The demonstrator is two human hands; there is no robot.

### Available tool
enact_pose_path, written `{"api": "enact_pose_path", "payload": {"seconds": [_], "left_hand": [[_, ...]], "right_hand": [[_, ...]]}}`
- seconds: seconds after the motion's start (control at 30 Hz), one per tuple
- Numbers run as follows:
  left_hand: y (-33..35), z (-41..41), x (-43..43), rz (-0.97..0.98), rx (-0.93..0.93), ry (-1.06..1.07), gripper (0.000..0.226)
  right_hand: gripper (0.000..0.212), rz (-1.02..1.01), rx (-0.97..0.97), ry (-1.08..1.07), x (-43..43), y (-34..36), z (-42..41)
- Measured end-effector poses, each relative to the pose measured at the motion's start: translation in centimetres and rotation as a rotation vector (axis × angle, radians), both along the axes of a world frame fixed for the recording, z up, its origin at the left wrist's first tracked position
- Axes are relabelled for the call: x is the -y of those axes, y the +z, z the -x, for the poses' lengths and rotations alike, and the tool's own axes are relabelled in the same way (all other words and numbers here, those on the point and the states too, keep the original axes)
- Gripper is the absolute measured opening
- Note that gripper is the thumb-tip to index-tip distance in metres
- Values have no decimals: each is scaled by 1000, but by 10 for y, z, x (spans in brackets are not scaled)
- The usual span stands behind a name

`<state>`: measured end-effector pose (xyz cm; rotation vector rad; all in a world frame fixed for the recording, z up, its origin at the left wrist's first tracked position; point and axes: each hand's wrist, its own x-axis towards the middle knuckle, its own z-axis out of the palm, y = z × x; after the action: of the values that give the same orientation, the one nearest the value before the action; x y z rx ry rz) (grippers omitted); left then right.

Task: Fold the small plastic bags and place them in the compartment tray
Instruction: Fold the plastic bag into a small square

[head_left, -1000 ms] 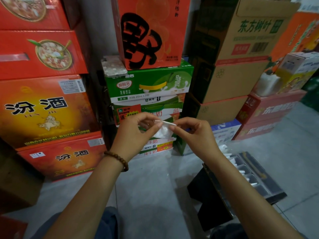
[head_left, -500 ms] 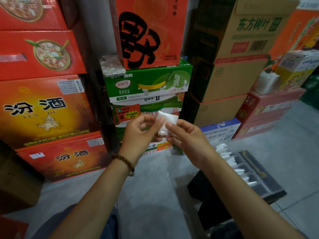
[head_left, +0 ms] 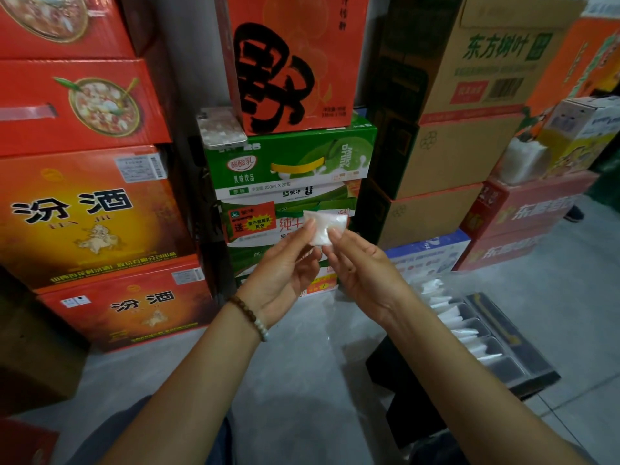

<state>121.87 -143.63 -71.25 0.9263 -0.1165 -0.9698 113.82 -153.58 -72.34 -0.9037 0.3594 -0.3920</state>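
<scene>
A small clear plastic bag is held up in front of me, folded into a squarish piece. My left hand pinches its left edge and my right hand pinches its lower right edge. Both palms face me. To the lower right a dark compartment tray sits on a black stand, with several folded white bags standing in its compartments.
Stacked cartons wall off the far side: red and orange boxes on the left, green milk cartons in the middle, brown cartons on the right. A wad of white bags lies on a red box at the right. Grey floor lies below my arms.
Both hands have turned the bag from a flat horizontal strip to an upright folded square and raised it slightly. The hands have moved closer together.
</scene>
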Motion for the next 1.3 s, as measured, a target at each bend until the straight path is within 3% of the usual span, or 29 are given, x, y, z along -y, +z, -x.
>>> {"api": "enact_pose_path", "payload": {"seconds": [0.13,0.27,0.43,0.57,0.8,1.0,1.3], "left_hand": [[-1,-7,-5,-203,292,54,29],[-4,-10,-5,-319,419,128,24],[-7,-4,-3,-321,539,176,7],[-6,-2,-3,-282,534,172,6],[-9,-2,10,-195,366,62,14],[-27,18,49,-152,353,-35,4],[-79,78,122,-165,568,-264,21]], "right_hand": [[25,291,-102,-27,4,2,2],[19,394,-185,-54,6,2,5],[26,386,-204,-81,9,4,6],[23,351,-184,-78,11,0,8],[30,223,-144,-137,26,-3,18],[13,223,-180,-194,57,-9,49],[8,310,-372,-286,126,-45,128]]}}
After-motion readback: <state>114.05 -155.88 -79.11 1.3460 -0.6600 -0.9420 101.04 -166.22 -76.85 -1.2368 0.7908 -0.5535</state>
